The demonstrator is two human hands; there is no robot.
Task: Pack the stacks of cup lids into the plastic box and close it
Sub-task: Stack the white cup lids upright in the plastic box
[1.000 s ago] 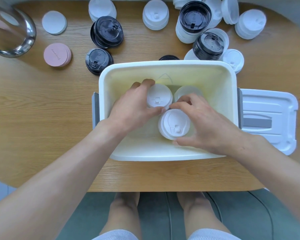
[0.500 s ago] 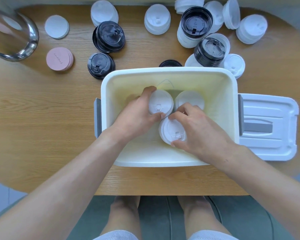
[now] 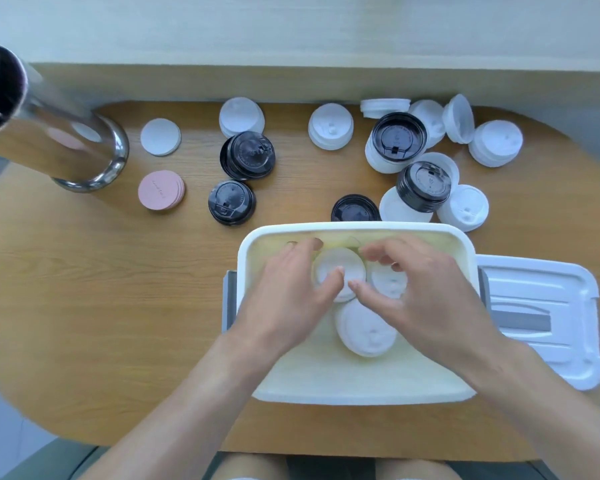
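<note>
White stacks being settled in the box (image 3: 355,393), both hands' fingers loosely spread over them; next, fetch stacks beyond it.

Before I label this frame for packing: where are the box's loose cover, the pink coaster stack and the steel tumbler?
box cover (image 3: 534,306): head view, on its ribbed top.
pink coaster stack (image 3: 160,190): head view, on the top disc.
steel tumbler (image 3: 59,147): head view, on its shiny side wall.

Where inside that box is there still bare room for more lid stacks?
Free: the near half of the plastic box, between the nearest white stack and the near wall, and the right side toward the box lid. Crowded: the far middle, where the left hand and right hand hover over two more stacks.
</note>
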